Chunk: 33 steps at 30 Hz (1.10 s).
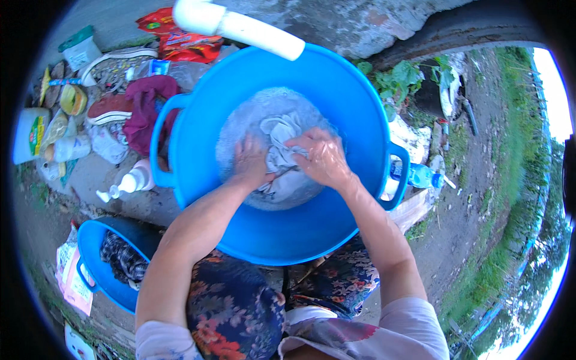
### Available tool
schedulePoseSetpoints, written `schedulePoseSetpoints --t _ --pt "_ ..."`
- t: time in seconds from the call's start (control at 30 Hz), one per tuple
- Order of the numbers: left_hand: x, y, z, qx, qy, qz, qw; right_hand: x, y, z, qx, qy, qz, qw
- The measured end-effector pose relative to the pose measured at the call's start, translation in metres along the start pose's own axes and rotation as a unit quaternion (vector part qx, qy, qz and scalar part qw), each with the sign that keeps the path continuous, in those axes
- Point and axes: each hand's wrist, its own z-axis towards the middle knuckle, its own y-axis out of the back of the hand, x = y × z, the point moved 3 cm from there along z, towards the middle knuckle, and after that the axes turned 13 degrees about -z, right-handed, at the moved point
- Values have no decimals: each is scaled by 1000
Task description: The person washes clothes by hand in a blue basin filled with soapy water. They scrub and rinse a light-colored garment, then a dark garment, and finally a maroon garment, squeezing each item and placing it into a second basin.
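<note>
A large blue tub (282, 246) with two side handles stands in front of my knees. Cloudy, sudsy water (237, 123) covers its bottom. Partly sunk in it lies a wet, crumpled light grey cloth (282, 129). My right hand (324, 159) is closed on the cloth from the right, its fingers bent into the folds. On the cloth's left side my left hand (251, 162) rests in the water, fingers stretched and apart, thumb toward the fabric. The cloth's lower part is blurred by the water.
A white pipe (261, 33) juts over the tub's far rim. To the left are a pump bottle (139, 177), maroon cloth (141, 126), shoes (110, 109) and a smaller blue bucket (90, 237) holding dark plaid cloth (123, 255). A blue bottle (423, 176) lies beside the right handle.
</note>
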Motion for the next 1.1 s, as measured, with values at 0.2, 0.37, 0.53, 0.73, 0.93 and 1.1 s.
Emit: schedulePoseSetpoints --t 0.2,0.37,0.53,0.73,0.93,1.1 --pt "-6 6 -6 -113 16 -84 990 102 105 -39 181 366 650 642" --pt "-5 21 6 -200 -35 -270 941 138 123 -42 198 453 720 487" --pt "-22 56 8 -367 -125 -517 763 141 126 -45 183 458 717 492" --pt "-30 66 -22 -15 -96 -653 751 118 120 -37 174 422 685 568" --pt "-12 76 3 -263 -95 -670 688 19 -10 -25 155 56 37 986" --pt "-30 80 11 -243 -252 -532 771 15 -95 -13 79 -1 -252 964"
